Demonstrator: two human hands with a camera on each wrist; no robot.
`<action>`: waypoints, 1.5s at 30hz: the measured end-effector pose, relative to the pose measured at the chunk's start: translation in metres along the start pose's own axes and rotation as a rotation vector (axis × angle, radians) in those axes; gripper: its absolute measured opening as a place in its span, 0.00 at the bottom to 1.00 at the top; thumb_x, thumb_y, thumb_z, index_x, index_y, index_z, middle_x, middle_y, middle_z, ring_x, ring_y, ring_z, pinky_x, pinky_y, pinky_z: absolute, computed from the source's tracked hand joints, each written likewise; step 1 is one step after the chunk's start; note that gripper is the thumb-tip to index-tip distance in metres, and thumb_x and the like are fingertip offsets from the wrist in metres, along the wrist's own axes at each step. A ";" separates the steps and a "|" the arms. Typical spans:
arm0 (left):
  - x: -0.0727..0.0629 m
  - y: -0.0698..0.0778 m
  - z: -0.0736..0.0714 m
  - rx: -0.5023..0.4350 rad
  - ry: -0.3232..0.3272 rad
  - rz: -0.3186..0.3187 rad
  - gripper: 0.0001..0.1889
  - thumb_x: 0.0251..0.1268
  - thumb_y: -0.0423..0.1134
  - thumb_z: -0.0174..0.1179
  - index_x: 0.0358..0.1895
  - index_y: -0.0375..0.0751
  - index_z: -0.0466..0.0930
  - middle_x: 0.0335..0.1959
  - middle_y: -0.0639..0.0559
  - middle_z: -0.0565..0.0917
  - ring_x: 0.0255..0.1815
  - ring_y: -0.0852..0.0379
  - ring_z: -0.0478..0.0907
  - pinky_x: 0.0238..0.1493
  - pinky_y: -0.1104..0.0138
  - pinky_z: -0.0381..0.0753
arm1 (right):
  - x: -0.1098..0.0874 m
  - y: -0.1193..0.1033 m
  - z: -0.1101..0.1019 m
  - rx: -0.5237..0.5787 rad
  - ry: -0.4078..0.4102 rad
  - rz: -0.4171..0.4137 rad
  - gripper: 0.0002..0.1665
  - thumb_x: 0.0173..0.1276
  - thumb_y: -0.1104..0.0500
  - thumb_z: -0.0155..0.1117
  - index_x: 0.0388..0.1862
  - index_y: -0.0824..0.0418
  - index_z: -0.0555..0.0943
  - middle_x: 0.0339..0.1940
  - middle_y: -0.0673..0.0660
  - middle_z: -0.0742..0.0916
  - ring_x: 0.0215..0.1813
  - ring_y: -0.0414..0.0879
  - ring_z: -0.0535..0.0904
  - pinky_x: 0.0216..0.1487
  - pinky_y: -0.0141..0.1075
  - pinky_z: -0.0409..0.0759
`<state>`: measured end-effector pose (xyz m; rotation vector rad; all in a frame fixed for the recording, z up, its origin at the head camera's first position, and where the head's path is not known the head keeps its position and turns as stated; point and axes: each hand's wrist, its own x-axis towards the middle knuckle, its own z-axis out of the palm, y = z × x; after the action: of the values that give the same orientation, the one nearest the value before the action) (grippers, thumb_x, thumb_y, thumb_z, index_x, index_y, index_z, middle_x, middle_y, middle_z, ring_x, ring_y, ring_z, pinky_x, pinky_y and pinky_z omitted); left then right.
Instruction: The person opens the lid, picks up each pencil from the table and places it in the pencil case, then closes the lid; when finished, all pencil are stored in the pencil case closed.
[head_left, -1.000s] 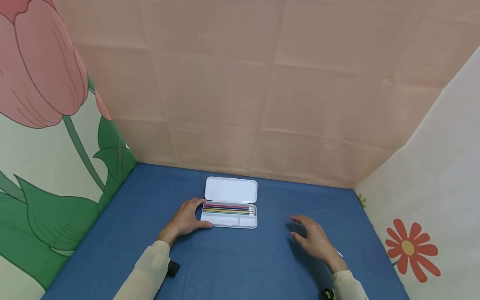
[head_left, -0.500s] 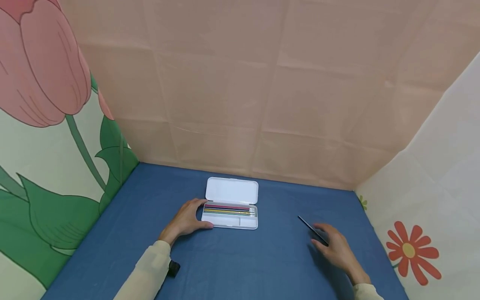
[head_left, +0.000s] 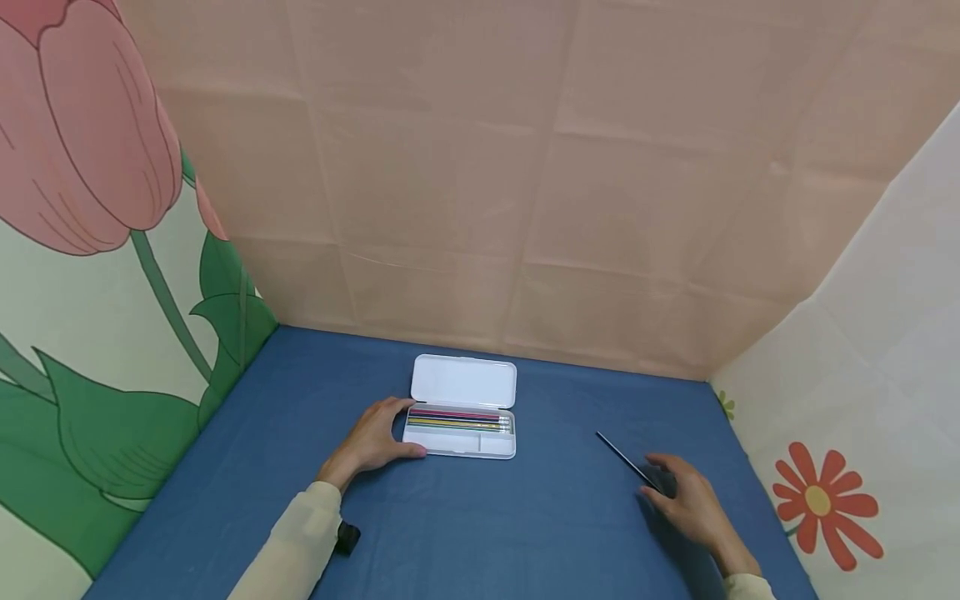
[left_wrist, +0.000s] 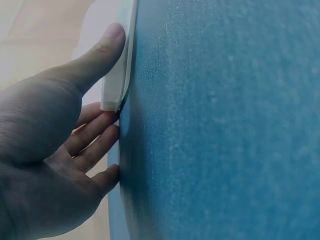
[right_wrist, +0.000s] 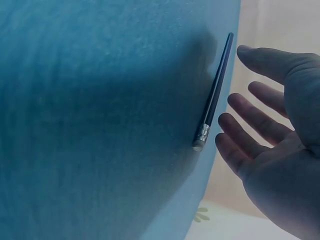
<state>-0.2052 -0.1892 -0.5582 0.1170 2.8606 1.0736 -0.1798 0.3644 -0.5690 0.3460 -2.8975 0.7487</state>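
Observation:
An opened white pencil case [head_left: 438, 439] lies on the blue cloth, its lid [head_left: 463, 381] folded back at the far side. Several coloured pencils [head_left: 453, 419] lie in its back compartment. At the case's left end, my left hand [head_left: 372, 436] holds it, thumb at the near edge and fingers towards the far side; the left wrist view shows the thumb [left_wrist: 107, 47] against the case wall. To the right, a dark pencil [head_left: 625, 458] with a metal eraser end [right_wrist: 201, 136] lies on the cloth. Beside that end hovers my right hand [head_left: 693, 504], fingers apart and holding nothing.
The blue table [head_left: 480, 533] ends against a tan backdrop [head_left: 480, 208] just behind the case. A tulip-printed sheet [head_left: 97, 333] borders the left side. On the right hangs a white sheet [head_left: 862, 375] with a red flower print.
My right hand has moved right and towards me, bringing the dark pencil into plain sight. In the last half second the pencil has stayed put. My left hand keeps its place on the case.

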 end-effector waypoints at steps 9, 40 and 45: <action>0.000 -0.002 0.001 0.000 -0.001 -0.001 0.51 0.61 0.53 0.87 0.84 0.38 0.73 0.85 0.30 0.72 0.86 0.25 0.68 0.85 0.26 0.67 | 0.001 0.003 0.002 -0.023 -0.061 0.048 0.32 0.68 0.61 0.85 0.68 0.69 0.85 0.63 0.69 0.91 0.65 0.68 0.89 0.65 0.67 0.86; 0.000 -0.002 0.000 -0.004 -0.001 -0.002 0.51 0.61 0.53 0.87 0.84 0.39 0.73 0.85 0.31 0.73 0.85 0.27 0.69 0.84 0.27 0.68 | 0.005 0.000 0.002 -0.001 -0.140 0.130 0.14 0.75 0.66 0.76 0.57 0.62 0.91 0.35 0.48 0.90 0.36 0.37 0.78 0.38 0.35 0.78; 0.001 -0.003 0.001 -0.005 0.000 0.000 0.51 0.61 0.53 0.87 0.84 0.39 0.73 0.85 0.32 0.73 0.85 0.27 0.69 0.84 0.27 0.68 | 0.007 -0.004 0.000 -0.006 -0.146 0.118 0.12 0.77 0.66 0.74 0.57 0.63 0.92 0.35 0.49 0.87 0.35 0.38 0.76 0.37 0.34 0.74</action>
<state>-0.2060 -0.1903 -0.5609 0.1168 2.8581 1.0811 -0.1854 0.3599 -0.5663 0.2399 -3.0795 0.7617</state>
